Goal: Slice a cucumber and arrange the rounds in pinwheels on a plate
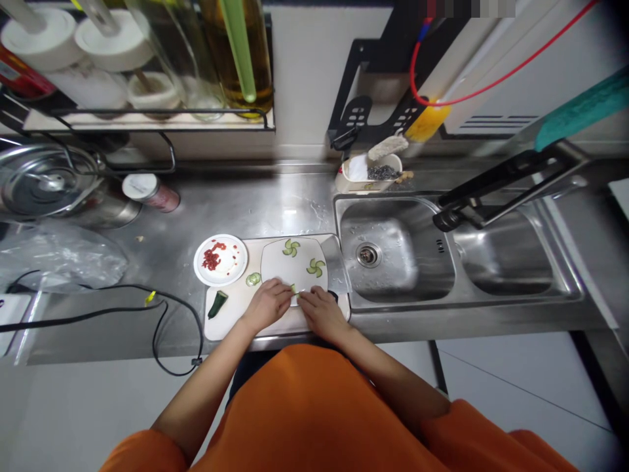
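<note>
My left hand and my right hand meet at the near edge of a white square plate. Their closed fingertips are on a small green cucumber slice, partly hidden by the fingers. Two pinwheels of cucumber slices lie on the plate, a far one and a right one. The plate rests on a pale cutting board. Left of my left hand are a few loose cucumber slices and a cucumber end piece. Beside my right hand lies a cleaver, its dark handle partly covered.
A round white plate with chopped red bits overlaps the board's far left corner. The double sink is on the right, under a black faucet. Leftward are a cable, a plastic bag, a can and a lidded pot.
</note>
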`<state>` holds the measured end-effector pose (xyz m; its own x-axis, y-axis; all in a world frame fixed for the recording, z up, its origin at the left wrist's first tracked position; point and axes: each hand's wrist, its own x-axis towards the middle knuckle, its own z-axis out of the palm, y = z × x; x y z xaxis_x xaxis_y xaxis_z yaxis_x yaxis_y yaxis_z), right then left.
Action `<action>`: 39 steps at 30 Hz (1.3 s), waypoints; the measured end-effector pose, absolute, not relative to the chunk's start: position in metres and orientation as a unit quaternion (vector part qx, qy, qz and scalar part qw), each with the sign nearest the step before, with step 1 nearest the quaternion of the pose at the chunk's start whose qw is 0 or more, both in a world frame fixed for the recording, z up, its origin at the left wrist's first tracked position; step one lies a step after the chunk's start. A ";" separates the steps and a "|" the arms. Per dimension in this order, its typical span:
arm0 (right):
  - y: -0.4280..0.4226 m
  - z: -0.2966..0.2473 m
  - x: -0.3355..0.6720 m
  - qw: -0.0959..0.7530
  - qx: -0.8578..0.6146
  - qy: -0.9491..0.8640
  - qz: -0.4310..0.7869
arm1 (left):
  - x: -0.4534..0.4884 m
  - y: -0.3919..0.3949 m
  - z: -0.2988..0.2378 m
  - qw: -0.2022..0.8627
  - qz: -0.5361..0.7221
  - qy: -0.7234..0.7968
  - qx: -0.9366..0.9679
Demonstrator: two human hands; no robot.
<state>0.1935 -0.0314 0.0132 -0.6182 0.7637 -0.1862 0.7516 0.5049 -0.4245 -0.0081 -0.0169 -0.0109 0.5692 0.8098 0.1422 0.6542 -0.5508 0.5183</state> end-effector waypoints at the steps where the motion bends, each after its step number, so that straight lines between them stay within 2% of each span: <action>1: -0.031 0.014 0.194 0.010 -0.436 -0.868 0.238 | -0.008 -0.017 -0.011 0.209 0.186 0.425 0.861; 17: -0.034 0.017 0.191 -0.006 -0.450 -0.864 0.224 | -0.009 -0.021 -0.012 0.212 0.188 0.428 0.858; 31: -0.036 0.015 0.194 0.041 -0.462 -0.854 0.236 | -0.014 -0.025 -0.011 0.200 0.206 0.440 0.851; 35: -0.036 0.015 0.195 0.038 -0.459 -0.856 0.235 | -0.029 -0.030 -0.009 0.185 0.243 0.487 0.818; 39: -0.038 0.013 0.194 0.032 -0.458 -0.859 0.227 | -0.051 -0.039 -0.011 0.125 0.268 0.585 0.755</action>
<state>0.1942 -0.0379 0.0130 -0.5775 0.8020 -0.1524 0.7726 0.4767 -0.4194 -0.0511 -0.0394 -0.0108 0.1718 0.9507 0.2580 0.8172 -0.2838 0.5017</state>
